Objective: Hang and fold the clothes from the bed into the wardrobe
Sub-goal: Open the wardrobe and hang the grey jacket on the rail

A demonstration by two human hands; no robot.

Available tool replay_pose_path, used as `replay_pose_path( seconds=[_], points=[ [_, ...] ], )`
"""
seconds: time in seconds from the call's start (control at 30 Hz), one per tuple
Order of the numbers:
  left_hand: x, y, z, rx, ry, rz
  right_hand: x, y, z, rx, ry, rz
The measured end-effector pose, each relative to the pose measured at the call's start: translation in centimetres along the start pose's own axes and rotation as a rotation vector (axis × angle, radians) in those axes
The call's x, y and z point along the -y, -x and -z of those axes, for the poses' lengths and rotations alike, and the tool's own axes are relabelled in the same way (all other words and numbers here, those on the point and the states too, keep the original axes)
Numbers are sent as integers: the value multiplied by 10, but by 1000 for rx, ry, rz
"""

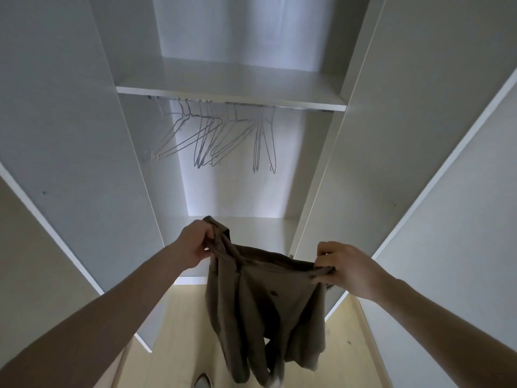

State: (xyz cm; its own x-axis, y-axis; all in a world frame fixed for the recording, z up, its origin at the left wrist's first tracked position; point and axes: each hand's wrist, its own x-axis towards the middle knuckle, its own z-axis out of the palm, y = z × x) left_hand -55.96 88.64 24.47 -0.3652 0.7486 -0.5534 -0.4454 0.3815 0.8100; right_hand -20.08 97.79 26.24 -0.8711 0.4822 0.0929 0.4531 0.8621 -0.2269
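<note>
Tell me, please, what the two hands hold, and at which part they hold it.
Both hold one brown garment by its upper edge: the left hand grips one top corner, the right hand pinches the other.

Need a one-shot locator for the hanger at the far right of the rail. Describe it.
Start at the open white wardrobe and find the rail under its shelf. Thin wire hangers hang there, all bare. The rightmost hanger hangs almost edge-on, apart from the splayed bunch on the left.
</note>
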Motion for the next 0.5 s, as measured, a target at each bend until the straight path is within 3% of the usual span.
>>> replay_pose_path(
  seconds=[0.13,0.23,0.33,0.43,0.5],
  points=[
    [-39,6,-5,63,-197,-119,0,-18,1,188,36,-166],
    [-63,-4,-8,10,-545,-374,1,-43,-1,239,-26,-308],
    [-82,-16,-9,3,-841,-621,8,-79,-6,411,-227,-567],
    [-101,-35,-6,-46,-930,-833,3,-124,-27,510,-422,-806],
    [-117,-50,-3,-93,-937,-903,-5,-152,-39,558,-463,-868]
  ],
)
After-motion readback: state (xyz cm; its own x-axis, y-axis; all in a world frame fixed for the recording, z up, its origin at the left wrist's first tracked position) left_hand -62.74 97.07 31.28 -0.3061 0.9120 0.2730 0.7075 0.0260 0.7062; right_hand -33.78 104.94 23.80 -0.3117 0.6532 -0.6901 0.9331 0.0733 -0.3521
